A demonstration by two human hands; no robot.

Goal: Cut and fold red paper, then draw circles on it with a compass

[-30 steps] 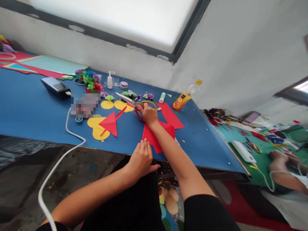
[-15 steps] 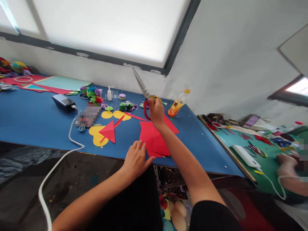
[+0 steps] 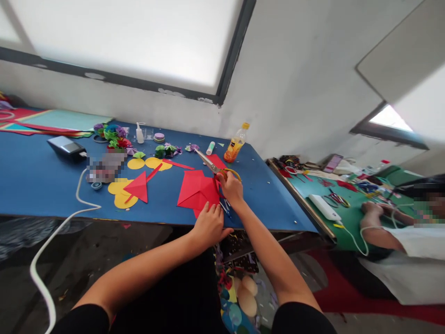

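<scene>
Large scissors with red and yellow handles are in my right hand, its fingers wrapped round the handles; the blades point up and left over the table. Red paper sheets lie overlapping just left of that hand. My left hand lies spread at the table's front edge, its fingertips on the lower edge of the red paper. Further left, a red paper triangle and red strips rest on yellow paper circles.
An orange drink bottle and a glue stick stand or lie behind the scissors. Paper flowers, a black device and a white cable are at left. A person sits at the green table.
My right hand has lowered the scissors from above the table to beside the red paper. The view has shifted right. A glue stick and a blue-white item now show.
</scene>
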